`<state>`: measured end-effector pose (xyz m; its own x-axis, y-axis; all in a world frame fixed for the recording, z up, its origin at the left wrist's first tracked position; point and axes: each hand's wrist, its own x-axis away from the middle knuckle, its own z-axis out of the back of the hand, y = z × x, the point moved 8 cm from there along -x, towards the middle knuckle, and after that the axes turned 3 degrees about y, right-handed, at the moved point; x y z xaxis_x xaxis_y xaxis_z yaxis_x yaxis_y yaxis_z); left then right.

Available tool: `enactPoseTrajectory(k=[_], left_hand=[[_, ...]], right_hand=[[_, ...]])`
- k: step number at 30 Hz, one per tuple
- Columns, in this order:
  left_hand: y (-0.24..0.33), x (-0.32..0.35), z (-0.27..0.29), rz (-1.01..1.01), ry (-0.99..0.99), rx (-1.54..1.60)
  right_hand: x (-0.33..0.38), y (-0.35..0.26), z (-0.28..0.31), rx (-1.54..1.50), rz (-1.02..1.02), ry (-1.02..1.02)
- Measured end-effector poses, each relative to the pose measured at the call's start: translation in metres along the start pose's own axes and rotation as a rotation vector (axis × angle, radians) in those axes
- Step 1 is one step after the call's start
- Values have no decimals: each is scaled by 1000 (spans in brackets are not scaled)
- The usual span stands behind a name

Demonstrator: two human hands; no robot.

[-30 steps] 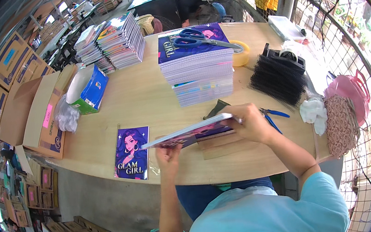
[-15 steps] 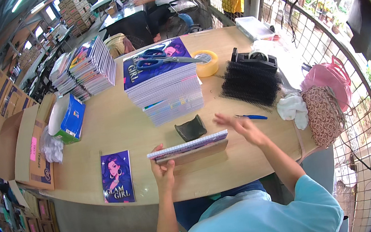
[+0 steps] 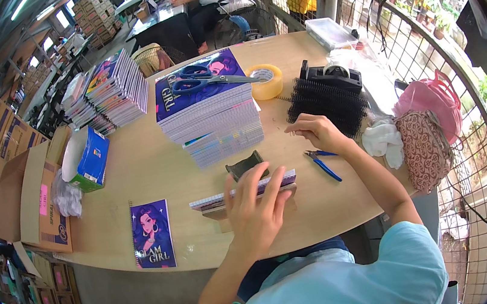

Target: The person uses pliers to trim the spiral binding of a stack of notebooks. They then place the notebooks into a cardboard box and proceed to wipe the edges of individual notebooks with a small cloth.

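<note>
Black coils [image 3: 320, 106] lie right of centre near the right hand [image 3: 321, 132], fingers narrowed, contents unclear. Left hand [image 3: 256, 218] spreads wide before an edge-standing notebook [image 3: 210, 203]; likely coil-binding, next calling for alignment.

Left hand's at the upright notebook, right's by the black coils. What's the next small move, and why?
Probably have the right hand take one black spiral coil from the pile beside it, unless it already pinches one; that's too small to tell. I can make out no coil on the upright notebook behind the left hand; the flat notebook has one.
</note>
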<state>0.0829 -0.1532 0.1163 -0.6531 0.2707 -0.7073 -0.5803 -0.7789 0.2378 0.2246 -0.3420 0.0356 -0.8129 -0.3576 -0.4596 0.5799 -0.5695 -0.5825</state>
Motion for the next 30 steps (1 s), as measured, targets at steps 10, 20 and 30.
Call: enactPoseTrajectory(k=[10,20,30], left_hand=[[-9,-8,-37,86,-37,232],[-8,-9,-34,78,-26,237],[-16,1,-41,134,-73,324]], right_hand=[[24,-70,8,-429,-20,-205],[28,-94,10,-324,40,-272],[33,-113,5,-26,147,-251]])
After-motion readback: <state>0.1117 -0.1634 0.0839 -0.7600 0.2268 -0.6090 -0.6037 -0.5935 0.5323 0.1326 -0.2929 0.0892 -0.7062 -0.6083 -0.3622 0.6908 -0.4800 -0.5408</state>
